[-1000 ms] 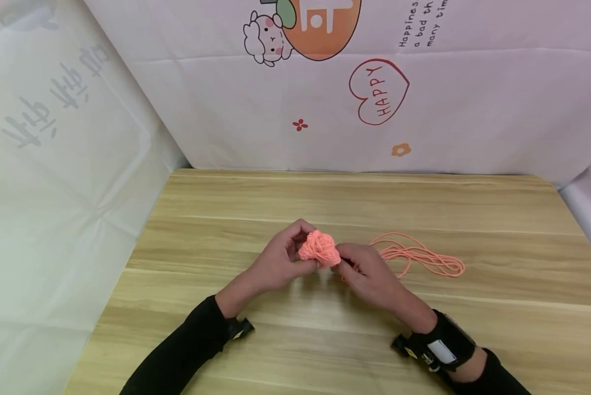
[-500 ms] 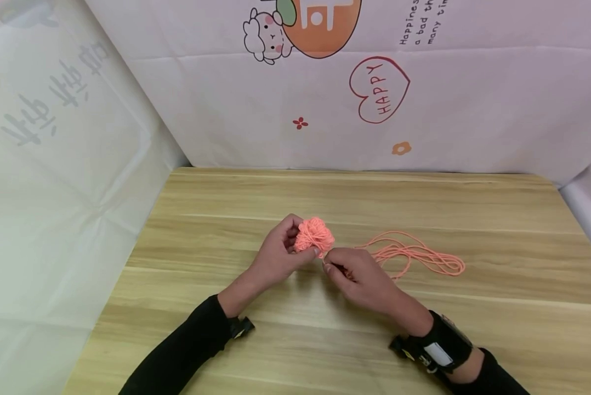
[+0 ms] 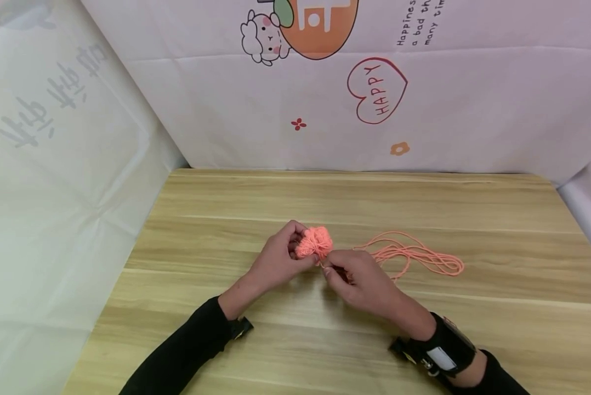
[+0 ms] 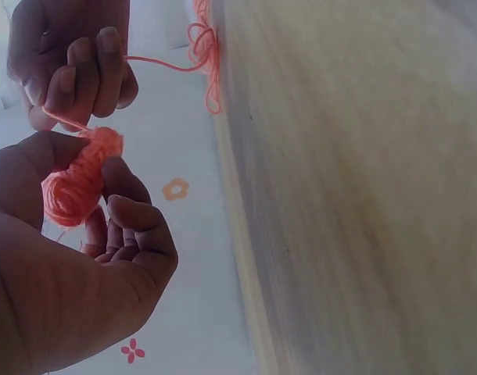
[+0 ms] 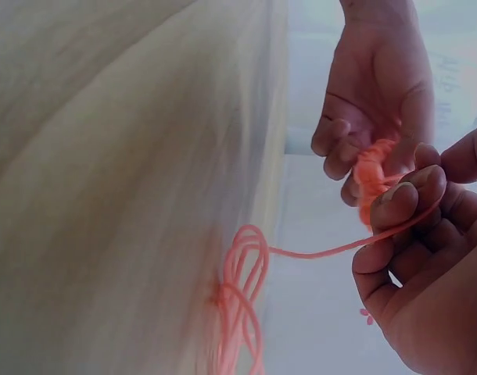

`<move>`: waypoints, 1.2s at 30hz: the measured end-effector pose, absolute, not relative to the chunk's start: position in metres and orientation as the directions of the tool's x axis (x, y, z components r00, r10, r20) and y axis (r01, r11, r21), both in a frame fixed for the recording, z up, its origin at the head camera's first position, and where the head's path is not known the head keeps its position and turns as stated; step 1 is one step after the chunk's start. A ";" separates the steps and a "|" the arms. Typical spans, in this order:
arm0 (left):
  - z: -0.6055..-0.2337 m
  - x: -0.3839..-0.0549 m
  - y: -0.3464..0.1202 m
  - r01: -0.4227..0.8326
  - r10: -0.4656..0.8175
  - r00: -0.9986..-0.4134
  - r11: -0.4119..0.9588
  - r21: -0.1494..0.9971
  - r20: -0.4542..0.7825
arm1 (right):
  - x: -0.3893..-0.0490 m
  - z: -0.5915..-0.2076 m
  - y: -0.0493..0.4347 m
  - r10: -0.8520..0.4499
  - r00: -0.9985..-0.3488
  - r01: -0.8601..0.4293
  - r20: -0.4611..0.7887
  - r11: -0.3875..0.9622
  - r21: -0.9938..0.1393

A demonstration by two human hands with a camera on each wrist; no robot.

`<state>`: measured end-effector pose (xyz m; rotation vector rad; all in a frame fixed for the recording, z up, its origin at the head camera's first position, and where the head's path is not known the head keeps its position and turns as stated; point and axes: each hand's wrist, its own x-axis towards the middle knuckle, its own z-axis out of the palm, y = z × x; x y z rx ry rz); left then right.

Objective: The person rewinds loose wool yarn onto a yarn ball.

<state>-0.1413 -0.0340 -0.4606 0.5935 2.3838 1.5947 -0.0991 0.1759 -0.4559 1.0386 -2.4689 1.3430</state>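
A small wound ball of coral yarn (image 3: 315, 241) is held up above the table by my left hand (image 3: 278, 258), thumb on the near side and fingers behind. Just right of it my right hand (image 3: 364, 280) pinches the strand between thumb and forefinger, close to the ball. In the left wrist view the yarn ball (image 4: 74, 191) sits between thumb and fingers. The right wrist view shows the yarn strand (image 5: 317, 255) running from my right hand (image 5: 434, 258) to loose loops of yarn (image 5: 242, 273). Those same loops (image 3: 424, 258) lie on the table to the right.
The wooden table (image 3: 226, 203) has a pale wood grain. Behind it hangs a white printed cloth (image 3: 226, 109), and another white cloth (image 3: 68, 219) covers the left side. Black straps with small cameras (image 3: 441, 351) sit on the wrists.
The ball has turned in my left hand, rising and then dropping a little. My right hand has moved slightly left and down, drawing the strand beside the ball.
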 end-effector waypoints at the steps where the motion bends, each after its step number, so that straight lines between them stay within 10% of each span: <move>1: -0.461 -0.141 -0.034 0.219 0.449 -0.892 0.344 0.913 0.045 | -0.099 -0.455 0.176 -0.499 -0.756 -0.626 0.423 0.360 -0.692; 16: -0.464 -0.139 -0.032 0.413 0.700 -0.712 0.350 0.841 0.058 | -0.100 -0.450 0.181 -0.419 -0.796 -0.586 0.437 0.350 -0.731; 36: -0.462 -0.138 -0.031 0.404 0.755 -0.654 0.293 0.866 0.049 | -0.097 -0.430 0.181 -0.365 -0.848 -0.514 0.383 0.395 -0.762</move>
